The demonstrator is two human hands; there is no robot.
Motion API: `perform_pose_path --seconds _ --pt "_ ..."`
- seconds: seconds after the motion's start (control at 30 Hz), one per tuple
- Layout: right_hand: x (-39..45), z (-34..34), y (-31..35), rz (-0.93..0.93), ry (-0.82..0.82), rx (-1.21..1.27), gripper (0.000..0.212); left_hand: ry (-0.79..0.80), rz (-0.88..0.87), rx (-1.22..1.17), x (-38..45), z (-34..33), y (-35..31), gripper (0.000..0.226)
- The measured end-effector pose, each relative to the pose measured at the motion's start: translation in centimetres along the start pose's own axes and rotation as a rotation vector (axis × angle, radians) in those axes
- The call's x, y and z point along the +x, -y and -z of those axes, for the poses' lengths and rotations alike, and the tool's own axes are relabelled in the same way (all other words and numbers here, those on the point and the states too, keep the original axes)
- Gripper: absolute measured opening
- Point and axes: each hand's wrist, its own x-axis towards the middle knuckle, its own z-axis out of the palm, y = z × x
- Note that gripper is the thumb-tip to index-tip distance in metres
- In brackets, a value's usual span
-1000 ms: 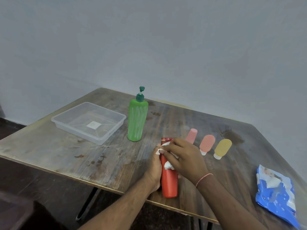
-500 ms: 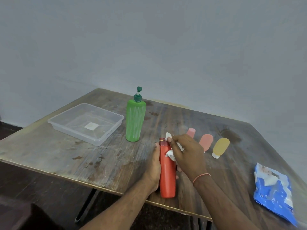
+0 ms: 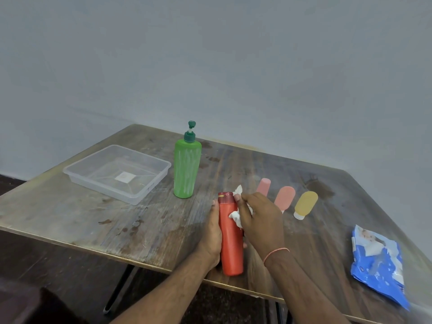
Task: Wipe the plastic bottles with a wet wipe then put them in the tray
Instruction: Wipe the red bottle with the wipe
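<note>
Both our hands work on the red bottle at the near table edge.

Nearest us, our left hand [image 3: 211, 232] wraps the red bottle [image 3: 230, 239] from its left side, fingers curled behind it, and the bottle's base sits close to the edge of the table [image 3: 117, 220]. Our right hand [image 3: 259, 220] reaches in from the right with its wrist bent, fingers curled and pinching a crumpled white wipe [image 3: 236, 218] against the bottle's upper half (a corner of the wipe pokes up beside the cap). To the right lies the blue wipes pack [image 3: 378, 265]. Just beyond our right hand, three small bottles lie in a row: pink [image 3: 264, 186], salmon [image 3: 284, 197] and yellow [image 3: 305, 204]. Farther left the green pump bottle [image 3: 187, 169] stands upright, and beside it sits the clear tray [image 3: 77, 170], well apart from the red bottle.
</note>
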Motion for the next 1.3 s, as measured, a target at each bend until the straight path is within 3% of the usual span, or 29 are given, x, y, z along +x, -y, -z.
perform_pose_path --seconds 0.2,0.37,0.63,0.93,1.07,1.17,1.3 --pt "-3.1 1.1 -0.3 0.108 0.089 -0.019 0.007 -0.019 -0.019 0.017 0.1 0.4 0.0 0.091" --pt "-6.6 2.4 -0.5 0.145 0.142 -0.003 0.017 0.015 -0.045 -0.001 0.5 0.3 0.1 0.102" --pt "-12.0 3.1 -1.3 0.159 0.105 -0.048 0.019 0.077 -0.079 -0.004 0.2 -0.2 -0.1 0.09" --pt "-13.5 3.3 -0.7 0.339 0.068 -0.135 0.018 0.127 -0.059 -0.038 0.4 0.0 0.0 0.085" --pt "-13.6 3.9 -0.1 0.436 0.149 -0.054 0.018 0.115 -0.008 -0.078 0.6 0.1 0.0 0.08" --pt "-13.3 4.7 0.9 0.253 0.17 0.197 0.018 0.089 0.03 -0.128 0.8 0.1 -0.3 0.075" --pt "-12.1 5.6 0.9 -0.193 0.091 0.463 0.023 0.004 0.051 -0.165 0.7 0.1 -0.5 0.079"
